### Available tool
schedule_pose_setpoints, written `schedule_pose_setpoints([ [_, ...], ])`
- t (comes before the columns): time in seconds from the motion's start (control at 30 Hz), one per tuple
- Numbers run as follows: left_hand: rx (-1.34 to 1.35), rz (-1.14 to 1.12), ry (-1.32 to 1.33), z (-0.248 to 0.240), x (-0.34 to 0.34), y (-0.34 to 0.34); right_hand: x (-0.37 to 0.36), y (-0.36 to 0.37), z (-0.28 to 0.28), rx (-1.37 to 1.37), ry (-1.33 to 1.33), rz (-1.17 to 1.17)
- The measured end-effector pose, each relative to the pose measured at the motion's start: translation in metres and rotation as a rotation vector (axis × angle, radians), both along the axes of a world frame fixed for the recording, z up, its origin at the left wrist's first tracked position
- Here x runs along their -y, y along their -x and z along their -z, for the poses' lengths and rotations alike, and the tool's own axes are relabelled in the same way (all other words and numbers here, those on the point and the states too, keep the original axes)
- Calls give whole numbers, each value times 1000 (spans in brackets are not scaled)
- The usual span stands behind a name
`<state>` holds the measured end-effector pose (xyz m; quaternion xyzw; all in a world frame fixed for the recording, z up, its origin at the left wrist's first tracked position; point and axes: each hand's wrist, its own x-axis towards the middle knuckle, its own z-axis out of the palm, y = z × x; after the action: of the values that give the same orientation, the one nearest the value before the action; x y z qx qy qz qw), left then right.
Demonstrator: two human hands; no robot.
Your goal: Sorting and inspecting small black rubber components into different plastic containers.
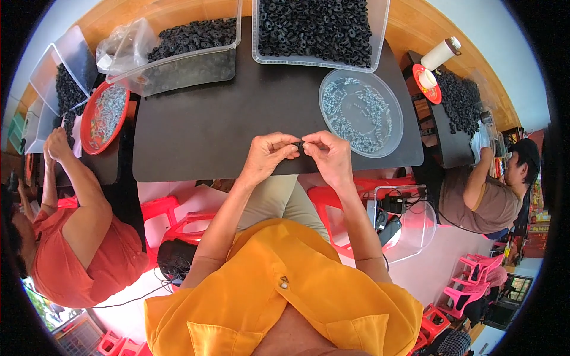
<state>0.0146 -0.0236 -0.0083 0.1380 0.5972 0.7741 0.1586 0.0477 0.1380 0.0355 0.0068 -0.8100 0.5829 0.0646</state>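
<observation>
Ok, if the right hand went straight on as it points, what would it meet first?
First the small black part the right hand touches, then probably the left hand; depth is unclear.

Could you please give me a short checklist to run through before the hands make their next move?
1. Small black part secured: ok, pinched between the fingertips of the left hand and right hand.
2. Metal piece fitted in that part: cannot tell, the fingers cover most of it.
3. Small silvery pieces at hand: ok, in the round clear tray beyond the right hand, to its right.
4. More black parts available: ok, heaped in the clear bin at the table's far edge.
</observation>
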Motion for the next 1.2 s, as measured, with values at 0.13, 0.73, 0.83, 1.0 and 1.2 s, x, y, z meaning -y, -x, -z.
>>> schedule_pose_setpoints([
  [0.13, -38, -44, 100, -1, -4, -3, 5, 0, 5, -97, -179, 18],
  [0.73, -39, -275, 233, -8, -17, -3, 23, 5, 19, -352, -337, 62],
  [0.83, 25, -285, 252, -11, -18, -3, 27, 7, 27, -401, -373, 99],
  [1.0, 40, -339, 239, -6, -18, 3, 32, 12, 26, -424, -427, 113],
  [1.2, 90, -384, 45, -10, -19, 1, 37, 19, 15, -489, -470, 121],
])
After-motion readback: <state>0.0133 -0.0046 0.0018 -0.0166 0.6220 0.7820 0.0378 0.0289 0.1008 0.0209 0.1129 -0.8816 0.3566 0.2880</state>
